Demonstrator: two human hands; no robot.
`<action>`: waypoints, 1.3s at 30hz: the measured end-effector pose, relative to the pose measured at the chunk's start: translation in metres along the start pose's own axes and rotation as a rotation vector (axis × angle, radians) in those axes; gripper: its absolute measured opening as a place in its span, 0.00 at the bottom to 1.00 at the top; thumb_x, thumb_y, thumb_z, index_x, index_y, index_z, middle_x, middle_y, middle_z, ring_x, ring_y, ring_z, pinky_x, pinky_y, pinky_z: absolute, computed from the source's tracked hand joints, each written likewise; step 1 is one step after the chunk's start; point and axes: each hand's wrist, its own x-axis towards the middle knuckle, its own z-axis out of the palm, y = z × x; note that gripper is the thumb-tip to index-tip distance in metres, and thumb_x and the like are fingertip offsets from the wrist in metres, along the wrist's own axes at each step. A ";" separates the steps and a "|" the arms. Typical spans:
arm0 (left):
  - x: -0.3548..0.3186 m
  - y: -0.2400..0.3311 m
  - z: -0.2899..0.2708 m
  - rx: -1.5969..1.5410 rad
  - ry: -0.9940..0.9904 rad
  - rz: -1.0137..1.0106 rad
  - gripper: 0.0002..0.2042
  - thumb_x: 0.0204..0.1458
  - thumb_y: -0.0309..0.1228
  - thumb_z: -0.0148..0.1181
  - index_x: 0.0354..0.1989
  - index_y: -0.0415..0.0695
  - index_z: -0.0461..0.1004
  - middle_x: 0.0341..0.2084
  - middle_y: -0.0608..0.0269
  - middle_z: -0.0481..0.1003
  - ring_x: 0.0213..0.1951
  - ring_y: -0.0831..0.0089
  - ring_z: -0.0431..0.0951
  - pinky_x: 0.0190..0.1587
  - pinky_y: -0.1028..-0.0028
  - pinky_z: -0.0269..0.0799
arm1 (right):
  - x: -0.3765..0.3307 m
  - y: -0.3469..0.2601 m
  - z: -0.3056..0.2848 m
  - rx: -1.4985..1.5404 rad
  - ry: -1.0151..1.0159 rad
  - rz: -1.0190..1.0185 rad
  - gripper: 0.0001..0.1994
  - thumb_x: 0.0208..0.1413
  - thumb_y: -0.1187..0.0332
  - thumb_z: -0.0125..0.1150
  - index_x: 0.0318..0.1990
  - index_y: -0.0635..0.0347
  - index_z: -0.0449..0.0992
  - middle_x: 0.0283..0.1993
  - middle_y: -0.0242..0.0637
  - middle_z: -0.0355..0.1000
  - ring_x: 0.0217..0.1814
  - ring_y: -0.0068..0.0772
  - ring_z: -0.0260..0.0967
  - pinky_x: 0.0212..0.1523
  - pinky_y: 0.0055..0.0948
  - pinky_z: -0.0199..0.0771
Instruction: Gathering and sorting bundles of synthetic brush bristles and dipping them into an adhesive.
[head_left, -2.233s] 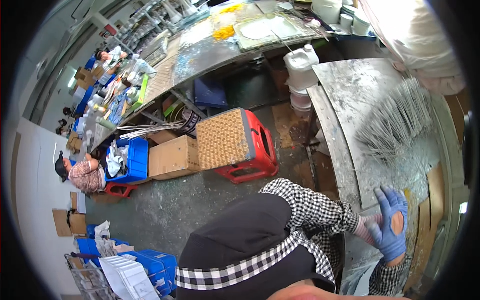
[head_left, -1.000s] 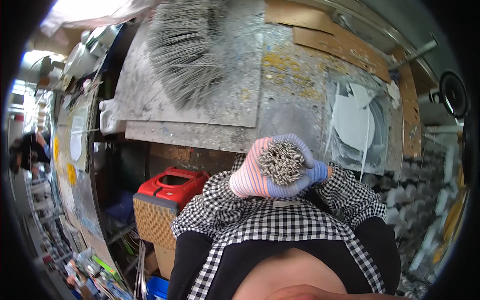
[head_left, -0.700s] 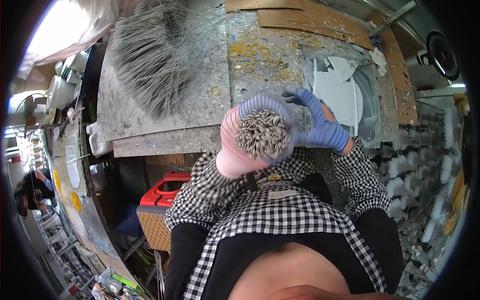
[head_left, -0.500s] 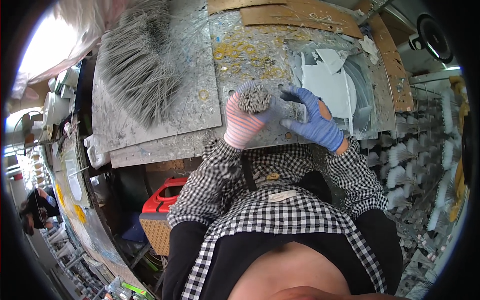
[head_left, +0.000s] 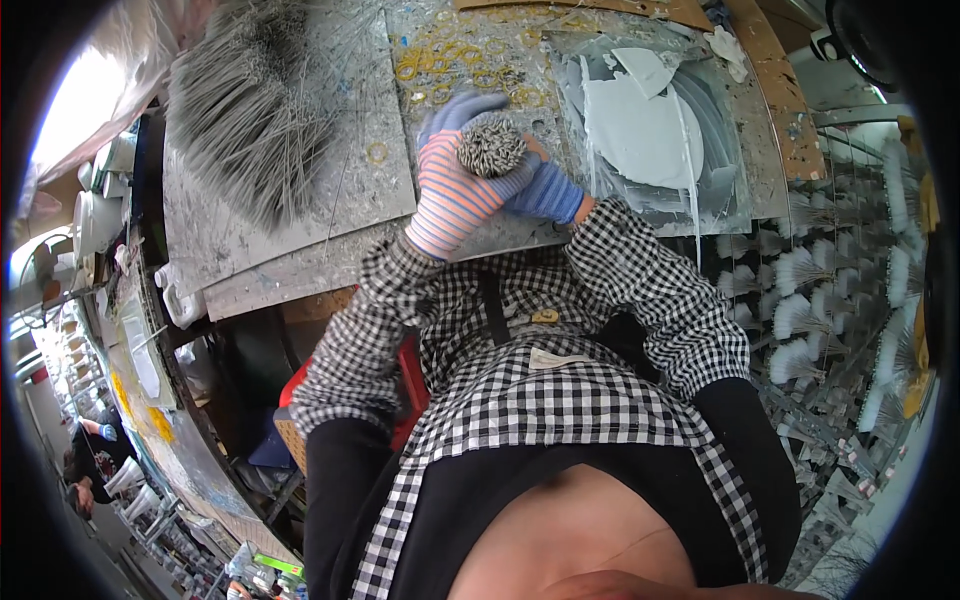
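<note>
A thick bundle of grey strands [head_left: 492, 148] stands with its blunt ends facing up, over the front part of the workbench. My left hand [head_left: 448, 185], in a striped pink and blue glove, is closed around it from the left. From the right, my right hand [head_left: 548, 190], in a blue glove, presses against the same bundle, low beside the left hand; most of its fingers are hidden. Left of my hands, a big loose heap of similar grey strands [head_left: 250, 110] lies on a grey board [head_left: 350, 205].
Yellow rubber bands [head_left: 425, 62] are scattered beyond my hands. To the right, white paste [head_left: 640, 130] is spread on a clear plate [head_left: 720, 205]. Racks of white-tufted pieces [head_left: 800, 315] stand farther right. Another person [head_left: 95, 455] is at the far left.
My right hand, open and apart from the bundle before, has come in left against it. Both hands and the bundle now appear higher in the picture, slightly left.
</note>
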 end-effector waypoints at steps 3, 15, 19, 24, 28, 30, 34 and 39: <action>0.019 0.010 -0.023 -0.424 -0.041 0.055 0.32 0.36 0.25 0.76 0.55 0.42 0.72 0.50 0.56 0.75 0.54 0.65 0.76 0.60 0.65 0.70 | 0.002 -0.014 -0.004 0.634 0.009 0.433 0.27 0.51 0.59 0.68 0.58 0.55 0.70 0.53 0.40 0.75 0.54 0.40 0.74 0.58 0.37 0.73; 0.064 0.057 -0.030 0.523 -0.808 0.419 0.14 0.49 0.39 0.64 0.43 0.47 0.77 0.38 0.59 0.77 0.43 0.56 0.79 0.45 0.60 0.77 | -0.038 0.007 0.020 0.041 0.089 0.127 0.35 0.62 0.48 0.57 0.70 0.55 0.56 0.71 0.44 0.56 0.72 0.40 0.55 0.72 0.38 0.57; 0.061 0.070 -0.029 0.383 -0.618 0.535 0.14 0.47 0.38 0.65 0.41 0.47 0.78 0.37 0.61 0.77 0.43 0.58 0.80 0.44 0.61 0.78 | -0.036 -0.014 -0.007 0.464 0.009 0.280 0.33 0.61 0.52 0.59 0.69 0.56 0.58 0.69 0.41 0.60 0.70 0.36 0.56 0.72 0.34 0.56; 0.045 0.061 -0.026 0.434 -0.752 0.397 0.13 0.43 0.32 0.66 0.38 0.46 0.78 0.36 0.60 0.77 0.44 0.58 0.79 0.44 0.62 0.77 | -0.031 -0.025 0.008 0.197 0.129 0.077 0.23 0.65 0.65 0.53 0.66 0.56 0.60 0.64 0.44 0.62 0.68 0.33 0.58 0.69 0.32 0.58; 0.068 0.068 -0.001 0.265 -0.691 0.501 0.12 0.48 0.32 0.63 0.42 0.47 0.78 0.37 0.61 0.77 0.41 0.57 0.79 0.42 0.61 0.76 | -0.049 -0.002 -0.005 -0.121 0.084 0.206 0.20 0.64 0.62 0.53 0.60 0.57 0.65 0.60 0.41 0.66 0.65 0.33 0.62 0.67 0.33 0.61; 0.087 0.081 0.019 0.269 -0.638 0.563 0.11 0.49 0.32 0.63 0.41 0.47 0.78 0.37 0.60 0.77 0.41 0.56 0.79 0.43 0.61 0.77 | -0.057 0.002 -0.041 -0.140 0.193 0.181 0.32 0.57 0.50 0.63 0.65 0.55 0.64 0.63 0.42 0.66 0.65 0.40 0.63 0.63 0.41 0.67; 0.138 0.109 0.044 0.231 -0.676 0.708 0.12 0.50 0.39 0.64 0.38 0.46 0.78 0.35 0.57 0.78 0.41 0.62 0.79 0.44 0.61 0.78 | -0.080 0.019 -0.104 -0.819 0.159 -0.042 0.24 0.62 0.54 0.58 0.61 0.56 0.69 0.55 0.40 0.72 0.55 0.39 0.71 0.50 0.39 0.77; 0.126 0.150 0.006 0.420 -0.835 0.349 0.19 0.41 0.43 0.71 0.40 0.46 0.82 0.34 0.60 0.80 0.38 0.60 0.82 0.37 0.61 0.79 | 0.048 0.031 -0.011 -0.389 0.047 -0.029 0.27 0.64 0.55 0.56 0.66 0.57 0.63 0.63 0.42 0.68 0.63 0.40 0.66 0.66 0.39 0.64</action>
